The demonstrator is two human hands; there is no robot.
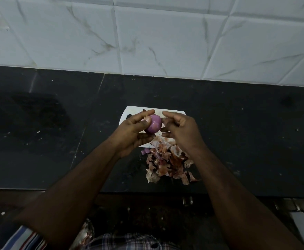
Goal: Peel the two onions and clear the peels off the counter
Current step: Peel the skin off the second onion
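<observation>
- One red onion, mostly bare, sits over the white cutting board; we grip it in our left hand, fingers curled round it.
- Right hand just beside the onion's right side, fingers bent — can't tell if pinching skin.
- Peel pile on the black counter, nearer us.

Table: dark stone, running right across mid-frame below the tiled wall.
Cutting board: white, at centre, flat on the table.
Peels: papery heap just below the board, spilling onto it.
Onion scrap: purple, by the heap's upper left.
</observation>
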